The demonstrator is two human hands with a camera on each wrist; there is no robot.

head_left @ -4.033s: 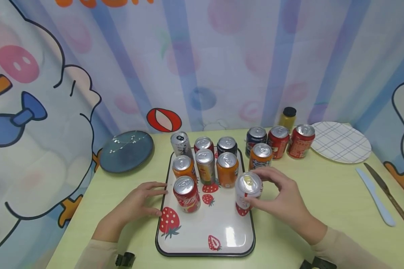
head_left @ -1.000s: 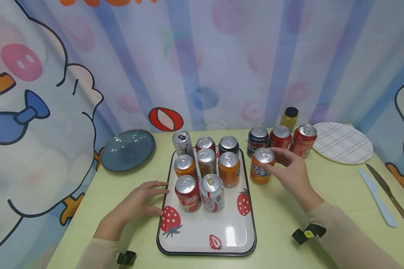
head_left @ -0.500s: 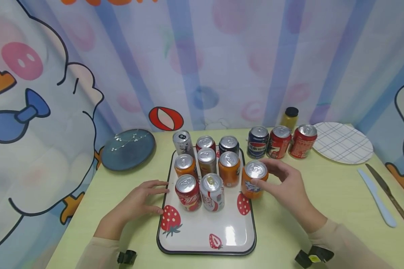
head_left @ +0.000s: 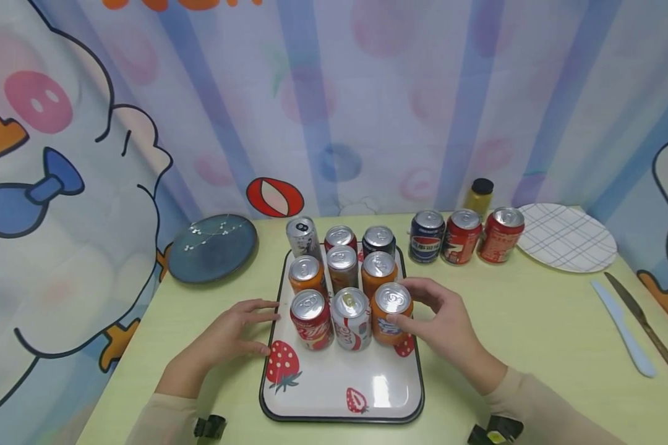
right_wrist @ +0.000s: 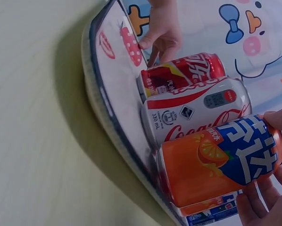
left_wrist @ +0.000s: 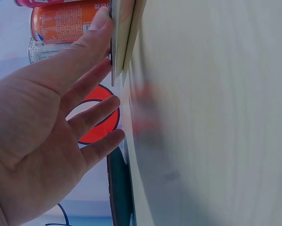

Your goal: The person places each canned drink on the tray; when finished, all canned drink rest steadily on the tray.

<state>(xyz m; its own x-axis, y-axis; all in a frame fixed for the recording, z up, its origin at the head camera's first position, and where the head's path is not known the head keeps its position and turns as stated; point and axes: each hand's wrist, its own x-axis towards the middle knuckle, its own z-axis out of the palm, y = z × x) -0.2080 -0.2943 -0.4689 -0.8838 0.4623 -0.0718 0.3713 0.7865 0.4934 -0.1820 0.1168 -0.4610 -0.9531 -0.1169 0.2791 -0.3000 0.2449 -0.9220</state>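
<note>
My right hand [head_left: 448, 318] grips an orange soda can [head_left: 383, 324] near its top, thumb on one side and fingers on the other. It stands at the right end of the front row on the strawberry-print tray [head_left: 312, 395], close beside a white Coca-Cola can [head_left: 352, 327] and a red can [head_left: 312, 327]. In the right wrist view, the orange can [right_wrist: 193, 165] shows its label, with its base low over the tray. At the tray's left rim, my left hand [head_left: 228, 334] rests with extended fingers; in the left wrist view its thumb [left_wrist: 101, 19] touches the edge.
Behind the front row on the tray stand several more cans, including a silver one [head_left: 302, 238]. To the right are a blue Pepsi can [head_left: 426, 241], two red cans [head_left: 461, 241], a black-capped bottle [head_left: 480, 194], a checked plate [head_left: 568, 238] and two knives [head_left: 623, 327]. A dark plate [head_left: 211, 250] lies left.
The white Coca-Cola can was set in the front row earlier. My right hand then took the orange can from the table and moved it left onto the tray. The left hand stays put.
</note>
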